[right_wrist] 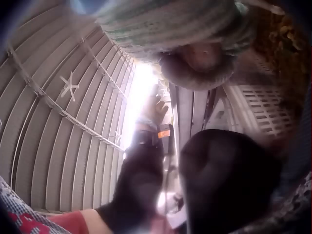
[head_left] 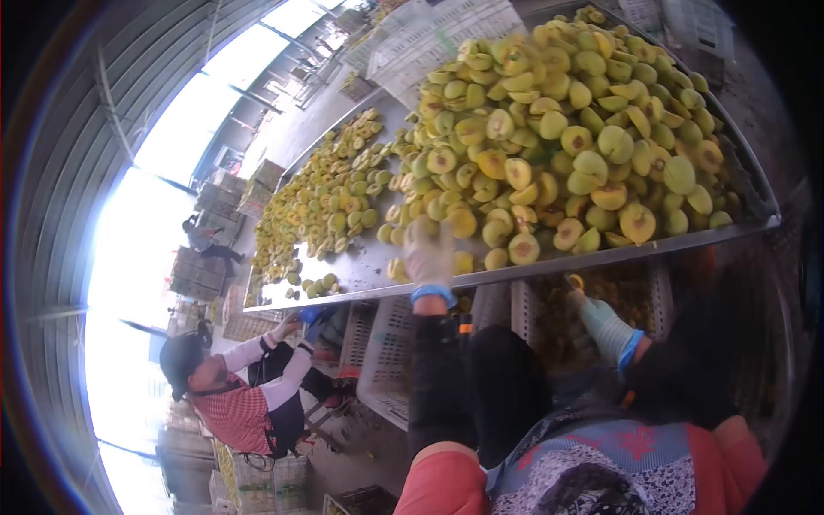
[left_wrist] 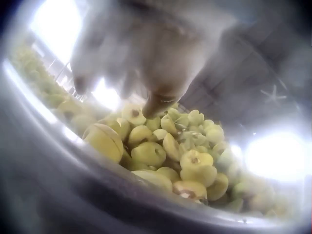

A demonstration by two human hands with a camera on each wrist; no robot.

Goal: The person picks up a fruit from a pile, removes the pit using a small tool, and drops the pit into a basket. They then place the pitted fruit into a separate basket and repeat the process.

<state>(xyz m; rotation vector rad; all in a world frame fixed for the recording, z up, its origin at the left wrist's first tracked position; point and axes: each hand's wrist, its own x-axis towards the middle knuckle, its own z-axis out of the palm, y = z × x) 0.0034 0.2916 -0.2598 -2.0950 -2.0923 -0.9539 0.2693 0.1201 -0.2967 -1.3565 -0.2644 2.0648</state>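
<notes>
My left hand [head_left: 427, 257], in a pale glove with a blue cuff, reaches over the near edge of a metal table heaped with halved yellow-green fruit [head_left: 614, 142]. Blurred by motion, its fingers point down close over the fruit [left_wrist: 148, 153] in the left wrist view, with nothing seen in them. My right hand [head_left: 603, 326], gloved in striped knit, is below the table rim, above a crate [head_left: 661, 300]. A small curved yellow piece of fruit [head_left: 576, 281] shows at its fingertips. In the right wrist view a bare fingertip [right_wrist: 202, 54] pokes out of the curled glove [right_wrist: 180, 29].
The raised metal rim [head_left: 618, 255] of the table runs between my hands. White plastic crates [head_left: 390, 360] stand under it. To the left, a person in a checked top [head_left: 236, 408] sits at the same table beside a flatter spread of fruit [head_left: 322, 206]. Stacked crates [head_left: 446, 43] stand beyond.
</notes>
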